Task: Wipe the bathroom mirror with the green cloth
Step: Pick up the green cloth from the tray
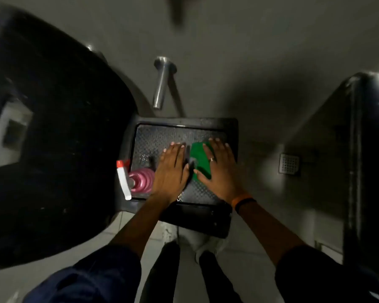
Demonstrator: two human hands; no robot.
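Observation:
The green cloth (199,159) lies flat on the patterned top of a black stool (230,132) in front of me. My right hand (220,169) rests palm down on the cloth with fingers spread, a ring on one finger. My left hand (172,169) lies flat on the stool top just left of the cloth, fingers apart, holding nothing. No mirror surface is clearly seen in this view.
A pink spray bottle (140,180) with a white and red nozzle lies at the stool's left edge. A large dark basin (53,138) fills the left. A metal pipe (161,82) juts from the wall. A floor drain (289,164) and a dark cabinet (368,160) are at right.

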